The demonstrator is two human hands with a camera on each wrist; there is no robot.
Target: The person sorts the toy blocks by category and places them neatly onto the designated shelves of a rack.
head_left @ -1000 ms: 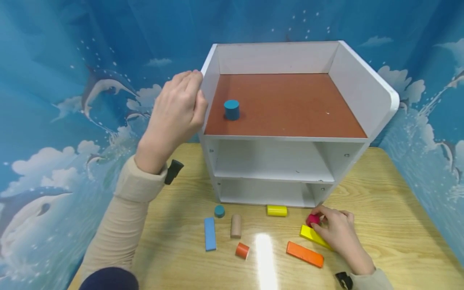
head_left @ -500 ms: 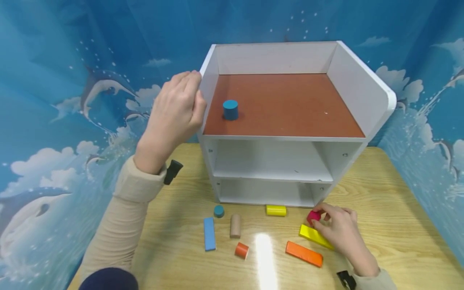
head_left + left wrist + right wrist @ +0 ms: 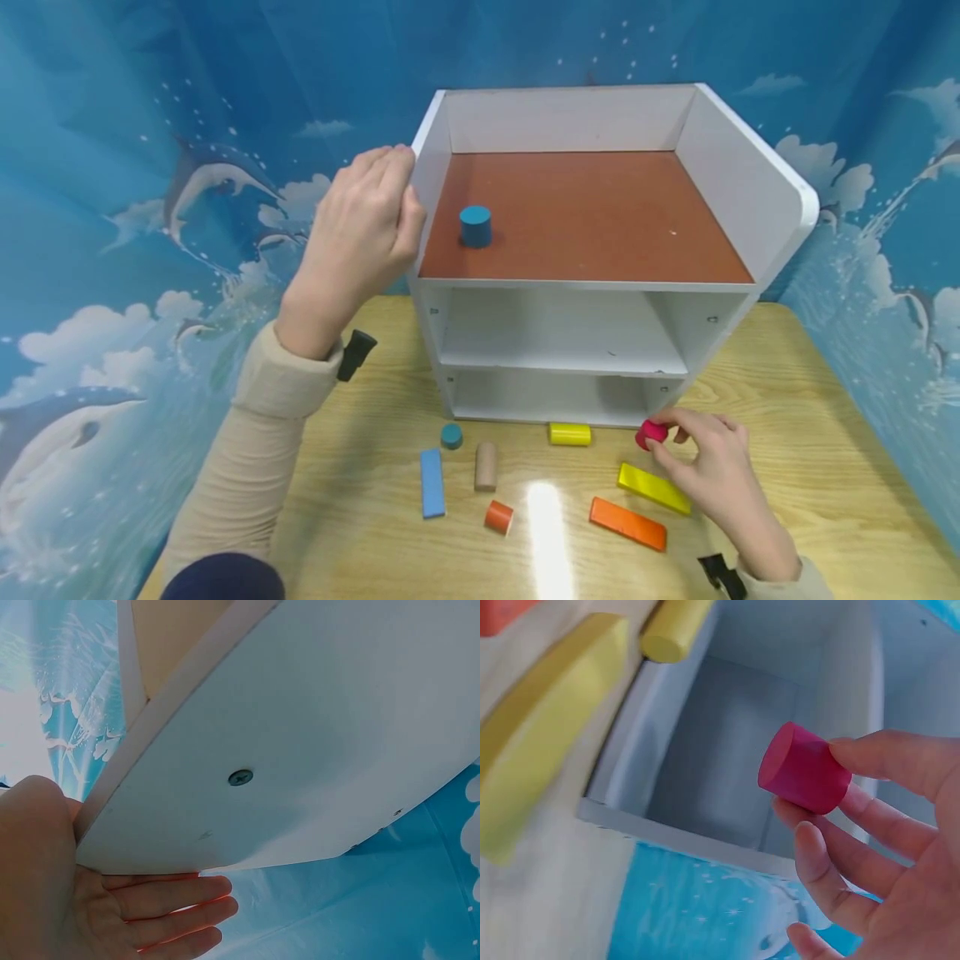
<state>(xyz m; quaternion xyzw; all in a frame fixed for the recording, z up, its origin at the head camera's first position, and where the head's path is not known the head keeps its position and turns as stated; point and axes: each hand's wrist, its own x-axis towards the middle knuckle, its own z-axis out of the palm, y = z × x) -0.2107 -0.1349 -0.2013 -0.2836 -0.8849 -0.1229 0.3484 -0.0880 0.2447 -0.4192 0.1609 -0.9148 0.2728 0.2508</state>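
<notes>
My left hand (image 3: 360,229) is at the left side panel of a white shelf (image 3: 757,192). In the left wrist view the panel's edge sits between the thumb and the fingers (image 3: 176,900), and the thumb tip is hidden behind it. Thumb and fingers of my right hand (image 3: 720,475) pinch a red cylinder block (image 3: 802,769) just off the table, by the shelf's front right corner. A yellow flat block (image 3: 654,489) and an orange flat block (image 3: 627,523) lie near that hand. A blue cylinder block (image 3: 476,227) stands upright on the shelf's brown top.
Before the shelf on the wooden table (image 3: 360,500) lie a yellow cylinder (image 3: 570,434), a teal cylinder (image 3: 452,436), a plain wooden cylinder (image 3: 486,467), an orange-red cylinder (image 3: 498,517) and a blue flat block (image 3: 432,483). A blue dolphin-print curtain (image 3: 225,67) surrounds the table.
My right hand has lifted the red cylinder a little from beside the yellow flat block, which now shows more fully. The left hand has stayed at the side panel.
</notes>
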